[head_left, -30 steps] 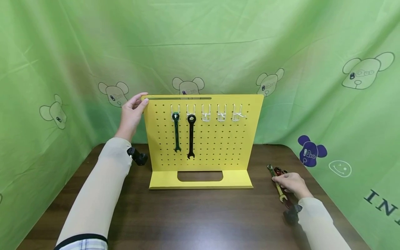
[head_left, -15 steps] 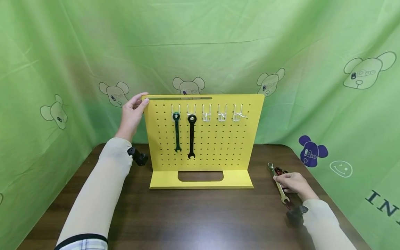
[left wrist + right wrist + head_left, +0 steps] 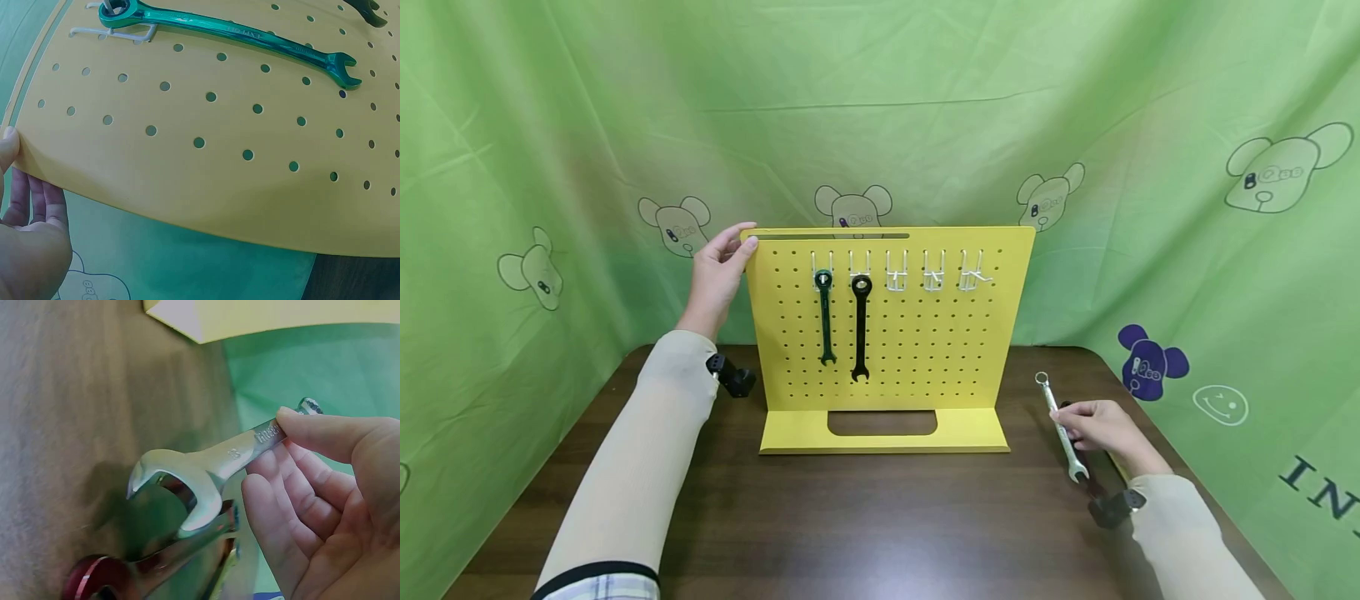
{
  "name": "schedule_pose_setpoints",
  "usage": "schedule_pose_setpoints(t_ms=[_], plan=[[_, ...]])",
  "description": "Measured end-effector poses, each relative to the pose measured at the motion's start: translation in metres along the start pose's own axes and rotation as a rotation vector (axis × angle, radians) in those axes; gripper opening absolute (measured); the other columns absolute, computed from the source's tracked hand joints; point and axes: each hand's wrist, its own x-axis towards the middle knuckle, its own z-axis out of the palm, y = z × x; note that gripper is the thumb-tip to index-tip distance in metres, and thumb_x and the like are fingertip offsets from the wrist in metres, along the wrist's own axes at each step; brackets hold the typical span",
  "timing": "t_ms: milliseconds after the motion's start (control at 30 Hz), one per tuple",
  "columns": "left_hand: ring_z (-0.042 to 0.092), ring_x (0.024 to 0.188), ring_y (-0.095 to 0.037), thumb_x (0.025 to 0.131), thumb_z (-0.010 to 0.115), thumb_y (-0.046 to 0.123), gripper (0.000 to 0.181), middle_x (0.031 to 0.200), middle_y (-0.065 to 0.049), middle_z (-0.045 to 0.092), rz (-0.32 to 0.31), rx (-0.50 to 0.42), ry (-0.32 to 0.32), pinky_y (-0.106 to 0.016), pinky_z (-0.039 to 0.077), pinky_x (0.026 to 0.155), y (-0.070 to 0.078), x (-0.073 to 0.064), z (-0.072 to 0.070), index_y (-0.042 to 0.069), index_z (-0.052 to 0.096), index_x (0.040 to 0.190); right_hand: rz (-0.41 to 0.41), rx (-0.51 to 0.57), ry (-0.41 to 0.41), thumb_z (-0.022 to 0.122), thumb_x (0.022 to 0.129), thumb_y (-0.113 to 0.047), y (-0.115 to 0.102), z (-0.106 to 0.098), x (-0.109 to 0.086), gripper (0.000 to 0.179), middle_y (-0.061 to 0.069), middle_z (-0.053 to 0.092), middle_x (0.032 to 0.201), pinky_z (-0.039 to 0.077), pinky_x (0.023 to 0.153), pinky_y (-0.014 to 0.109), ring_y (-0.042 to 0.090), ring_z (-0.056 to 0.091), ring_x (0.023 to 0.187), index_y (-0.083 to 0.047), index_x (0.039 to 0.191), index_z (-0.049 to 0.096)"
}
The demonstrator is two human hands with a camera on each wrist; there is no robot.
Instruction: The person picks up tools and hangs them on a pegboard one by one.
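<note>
At the upper left corner of the yellow pegboard, my left hand grips the edge, thumb in front and fingers behind, as the left wrist view confirms. My right hand pinches a silver combination wrench between thumb and fingers, over the right part of the table. The wrench's open end points toward the camera in the right wrist view. Below it lie more wrenches, one with a red ring end, partly hidden by the hand. A green wrench and a black wrench hang on the board's left hooks.
Three white hooks, among them the rightmost hook, bear no wrench. The board's yellow base stands on a dark wooden table. A green printed curtain surrounds the table on its back and sides.
My right hand has lifted the silver wrench up off the other wrenches, its ring end rising and shifting slightly left. The left hand stays on the board's corner.
</note>
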Motion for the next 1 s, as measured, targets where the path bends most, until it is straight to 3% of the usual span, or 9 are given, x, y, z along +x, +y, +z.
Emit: schedule_pose_setpoints(t_ms=[400, 667, 1000], plan=[[0.054, 0.095, -0.011, 0.099, 0.066, 0.027, 0.034, 0.108, -0.001, 0.058, -0.02, 0.006, -0.005, -0.027, 0.05, 0.088, 0.0, 0.0, -0.001, 0.02, 0.067, 0.132, -0.073, 0.007, 0.015, 0.066, 0.098, -0.019, -0.025, -0.002, -0.009, 0.037, 0.003, 0.069, 0.08, 0.057, 0.064, 0.027, 0.011, 0.065, 0.073, 0.015, 0.113, 0.064], [0.054, 0.094, -0.011, 0.099, 0.066, 0.026, 0.035, 0.109, -0.001, 0.058, -0.016, -0.003, -0.007, -0.028, 0.05, 0.088, 0.002, 0.0, 0.0, 0.018, 0.067, 0.132, -0.21, -0.003, 0.013, 0.06, 0.102, -0.013, -0.04, 0.003, -0.011, 0.033, 0.012, 0.068, 0.086, 0.06, 0.067, 0.033, 0.014, 0.065, 0.076, 0.017, 0.112, 0.056], [0.054, 0.094, -0.011, 0.099, 0.066, 0.025, 0.033, 0.108, 0.0, 0.058, -0.02, -0.015, -0.006, -0.026, 0.05, 0.087, 0.001, 0.0, 0.0, 0.018, 0.068, 0.131, -0.311, -0.011, 0.029, 0.058, 0.103, -0.016, -0.064, 0.014, -0.011, 0.031, 0.014, 0.068, 0.092, 0.061, 0.07, 0.035, 0.013, 0.066, 0.08, 0.013, 0.115, 0.056]])
